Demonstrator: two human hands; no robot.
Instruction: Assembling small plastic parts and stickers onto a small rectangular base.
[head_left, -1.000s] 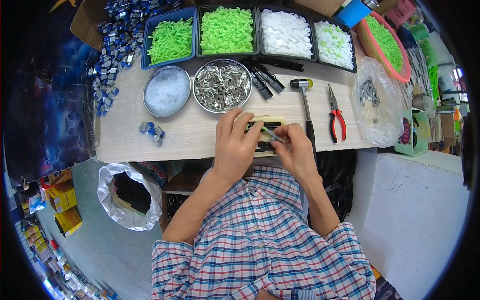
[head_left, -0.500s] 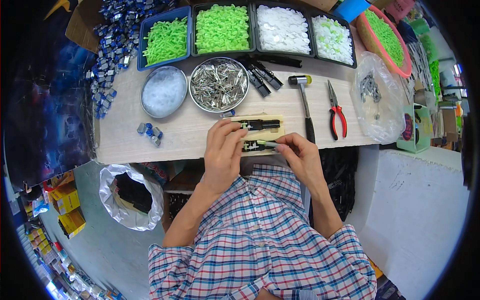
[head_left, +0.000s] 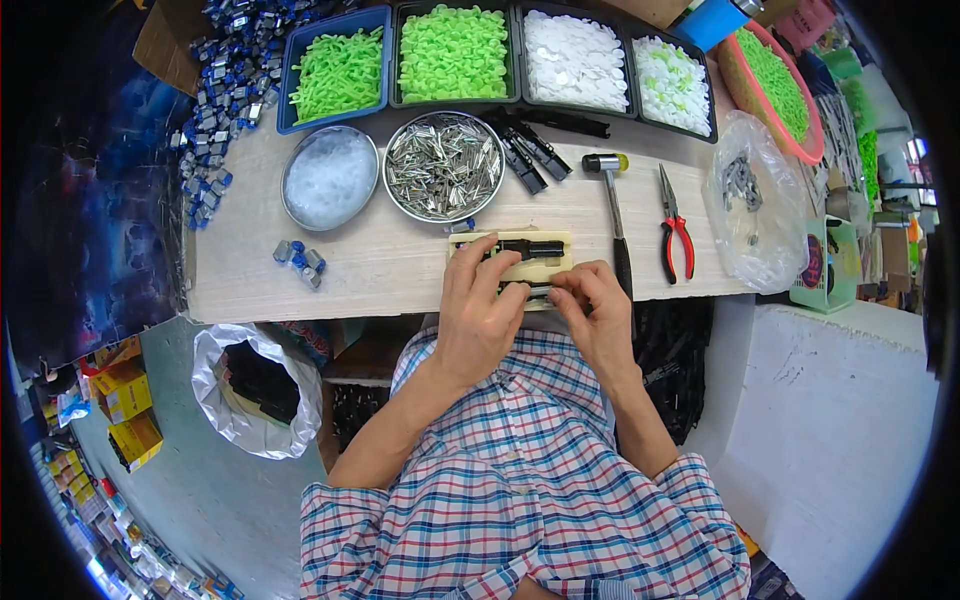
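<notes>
Left hand: the left hand (head_left: 478, 318) lies palm-down over the near edge of the bench, fingers spread flat and pressing on the pale block (head_left: 511, 262), fingertips reaching the black part (head_left: 530, 248) set in it.
Left forearm: bare, coming up from the lower left at a slant, wrist straight.
Right hand: the right hand (head_left: 598, 312) is curled, fingers bunched and pinched narrow on a small piece at the block's near edge; what that piece is, too small to tell.
Right forearm: bare, rising from the lower right, elbow tucked by the checked shirt (head_left: 520, 500).
Block: at the front edge of the wooden bench (head_left: 400, 262), between the two hands, both touching it.
Close by: a hammer (head_left: 612, 205) just right of the block, red-handled pliers (head_left: 675, 230) beyond it.
Further back: a round bowl of metal pins (head_left: 443, 166) behind the left hand, a bowl of clear bits (head_left: 329, 177) beside it.
Rear row: trays of green pieces (head_left: 452, 52) and white pieces (head_left: 572, 60), well apart from the hands.
</notes>
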